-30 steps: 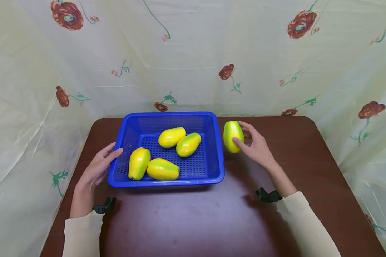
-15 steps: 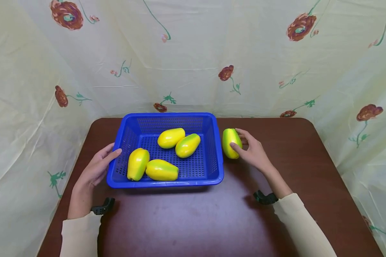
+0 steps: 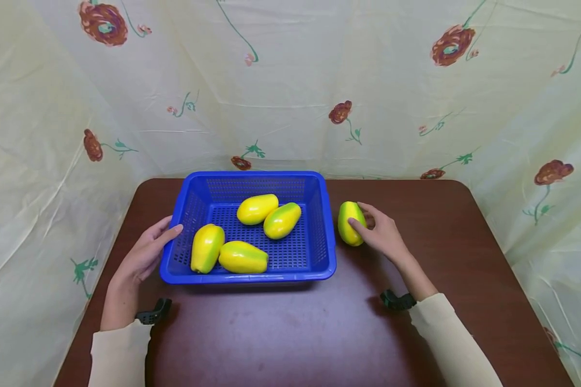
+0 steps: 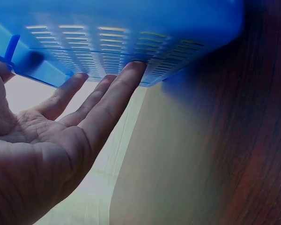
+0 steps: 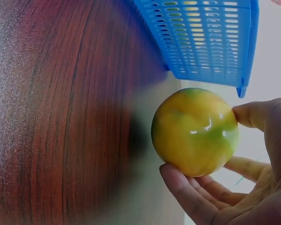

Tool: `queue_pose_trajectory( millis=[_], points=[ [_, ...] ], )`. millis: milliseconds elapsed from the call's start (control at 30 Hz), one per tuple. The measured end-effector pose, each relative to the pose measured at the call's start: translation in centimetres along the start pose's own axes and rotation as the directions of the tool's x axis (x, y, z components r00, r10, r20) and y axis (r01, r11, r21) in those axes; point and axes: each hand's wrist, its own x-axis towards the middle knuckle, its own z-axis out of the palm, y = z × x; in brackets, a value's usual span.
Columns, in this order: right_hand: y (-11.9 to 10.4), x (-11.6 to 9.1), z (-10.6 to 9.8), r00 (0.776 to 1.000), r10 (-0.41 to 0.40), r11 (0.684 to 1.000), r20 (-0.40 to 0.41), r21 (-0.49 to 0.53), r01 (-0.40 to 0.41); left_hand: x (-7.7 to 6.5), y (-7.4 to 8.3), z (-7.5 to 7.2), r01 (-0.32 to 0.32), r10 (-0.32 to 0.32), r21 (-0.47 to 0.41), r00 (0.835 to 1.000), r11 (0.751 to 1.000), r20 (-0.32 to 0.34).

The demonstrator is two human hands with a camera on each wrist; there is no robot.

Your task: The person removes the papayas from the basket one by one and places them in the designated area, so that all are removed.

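A blue perforated basket point(image 3: 329, 236) stands on the brown table and holds several yellow-green mangoes point(image 3: 242, 257). My left hand point(image 3: 147, 250) lies with straight fingers point(image 4: 113, 89) against the basket's left wall point(image 4: 131, 42). To the right of the basket, one more mango point(image 3: 350, 222) rests on the table. My right hand point(image 3: 380, 231) curls its thumb and fingers around that mango point(image 5: 194, 131), seen close in the right wrist view with fingers point(image 5: 187, 194) under it.
The table point(image 3: 295, 333) has rounded corners and is bare in front of the basket. A pale flowered cloth point(image 3: 290, 80) hangs behind and on both sides. The basket's right wall point(image 5: 206, 37) is a short gap from the held mango.
My right hand has brought the mango down from above the table to rest on the surface beside the basket. The left hand and basket have stayed in place.
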Motion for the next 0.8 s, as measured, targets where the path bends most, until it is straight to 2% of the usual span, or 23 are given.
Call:
queue_pose_trajectory(
  millis=[200, 533, 800],
  points=[
    [0.26, -0.11, 0.04, 0.999, 0.049, 0.999, 0.014, -0.016, -0.048, -0.01, 0.13, 0.06, 0.006, -0.006, 0.003, 1.0, 1.0, 0.005],
    [0.12, -0.09, 0.1, 0.996, 0.086, 0.996, 0.03, -0.017, -0.085, -0.04, 0.09, -0.05, 0.007, -0.007, -0.002, 1.0, 1.0, 0.008],
    [-0.25, -0.28, 0.36, 0.996, 0.06, 0.998, 0.059, -0.036, -0.058, -0.14, 0.15, -0.02, 0.007, -0.007, -0.007, 1.0, 1.0, 0.009]
  ],
)
